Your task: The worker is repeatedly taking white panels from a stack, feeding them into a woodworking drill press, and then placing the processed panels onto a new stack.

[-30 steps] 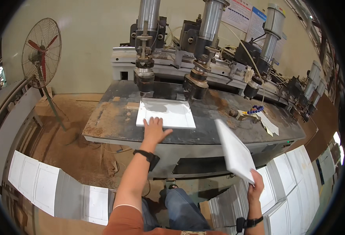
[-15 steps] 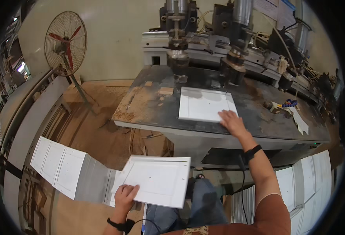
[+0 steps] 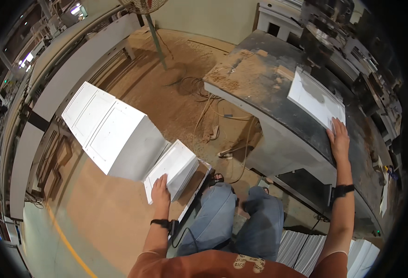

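Note:
A white rectangular panel with a recessed frame lies on the dark machine table at the right. My right hand touches its near corner, fingers stretched out over the edge. To the left of my legs, another white framed panel tops a short stack of similar panels. Across this panel's near end rests my left hand, fingers extended on the surface; the thumb side is hard to make out. Both wrists wear a black band.
A taller stack of white panels stands beyond the short one. Sawdust and scraps cover the far end of the machine table, with metal machine heads above it. Cables lie on the floor. More panels stand by my right leg.
My view has swung left and down. The panel my left hand held over my lap now sits on the short stack. My right hand remains at the table panel's near corner.

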Tool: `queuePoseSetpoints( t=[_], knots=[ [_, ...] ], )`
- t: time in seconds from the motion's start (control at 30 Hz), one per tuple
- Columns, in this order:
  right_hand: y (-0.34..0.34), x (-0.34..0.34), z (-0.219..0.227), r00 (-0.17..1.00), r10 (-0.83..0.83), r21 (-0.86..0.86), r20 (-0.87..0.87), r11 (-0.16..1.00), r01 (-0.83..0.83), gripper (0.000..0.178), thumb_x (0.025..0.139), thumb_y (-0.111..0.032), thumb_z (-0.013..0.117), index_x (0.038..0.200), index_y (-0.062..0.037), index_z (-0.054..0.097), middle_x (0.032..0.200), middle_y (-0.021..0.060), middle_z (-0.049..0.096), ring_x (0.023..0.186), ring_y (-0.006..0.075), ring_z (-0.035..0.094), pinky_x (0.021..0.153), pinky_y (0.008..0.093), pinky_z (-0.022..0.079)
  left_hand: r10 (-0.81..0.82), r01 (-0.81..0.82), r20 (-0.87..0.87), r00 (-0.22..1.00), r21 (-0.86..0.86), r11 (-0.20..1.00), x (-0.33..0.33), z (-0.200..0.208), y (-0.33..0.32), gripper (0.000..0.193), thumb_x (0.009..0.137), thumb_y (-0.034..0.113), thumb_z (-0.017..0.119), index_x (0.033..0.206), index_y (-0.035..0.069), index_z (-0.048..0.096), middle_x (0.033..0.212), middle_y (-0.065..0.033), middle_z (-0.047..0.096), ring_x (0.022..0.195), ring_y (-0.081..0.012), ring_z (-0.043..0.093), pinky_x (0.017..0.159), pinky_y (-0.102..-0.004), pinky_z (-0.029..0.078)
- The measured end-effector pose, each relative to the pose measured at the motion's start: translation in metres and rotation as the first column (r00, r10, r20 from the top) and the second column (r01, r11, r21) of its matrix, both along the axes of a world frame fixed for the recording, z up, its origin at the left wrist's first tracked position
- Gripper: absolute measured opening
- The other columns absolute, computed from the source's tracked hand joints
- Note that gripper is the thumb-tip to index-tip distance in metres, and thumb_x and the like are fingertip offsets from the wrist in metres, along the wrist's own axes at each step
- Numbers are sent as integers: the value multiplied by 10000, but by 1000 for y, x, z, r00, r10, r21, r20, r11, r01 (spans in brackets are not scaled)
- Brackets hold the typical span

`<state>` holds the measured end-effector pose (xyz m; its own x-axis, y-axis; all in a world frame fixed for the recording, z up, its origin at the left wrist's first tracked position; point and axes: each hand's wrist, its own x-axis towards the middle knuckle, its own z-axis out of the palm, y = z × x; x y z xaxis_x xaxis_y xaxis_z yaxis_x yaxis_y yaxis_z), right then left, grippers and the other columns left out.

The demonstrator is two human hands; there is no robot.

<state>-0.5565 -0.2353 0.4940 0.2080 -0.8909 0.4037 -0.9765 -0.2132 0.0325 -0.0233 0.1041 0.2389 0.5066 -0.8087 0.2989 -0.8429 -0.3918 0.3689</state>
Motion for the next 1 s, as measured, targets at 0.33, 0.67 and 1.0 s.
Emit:
queuePoseSetpoints(
  t=[0.33,0.67,1.0],
  knots=[
    [223,-142,-45,982,-175,-22,75,984,177,504,873,-115,651,1354,-71,508,1404,171,483,1316,358,432,1096,440,330,202,-129,-82,976,525,841,-21,-93,-34,854,785,141,711,1515,227,276,1563,-133,257,1408,-450,243,1087,-653,272],
    [529,-267,-88,223,-953,333,-204,147,931,949,775,-472,758,1429,57,319,1477,246,362,1385,398,317,1134,515,280,338,-224,-51,940,656,721,-11,-112,-48,1122,663,425,854,1535,222,177,1576,-197,149,1397,-524,190,1030,-671,355],
    [522,-184,-111,371,-928,89,-44,366,926,632,766,36,594,1368,-124,487,1393,107,519,1309,324,452,1038,596,359,-561,489,16,827,-513,706,-110,91,-197,445,796,73,700,1224,22,589,1240,-182,552,1214,-384,485,1018,-450,402]
  ],
)
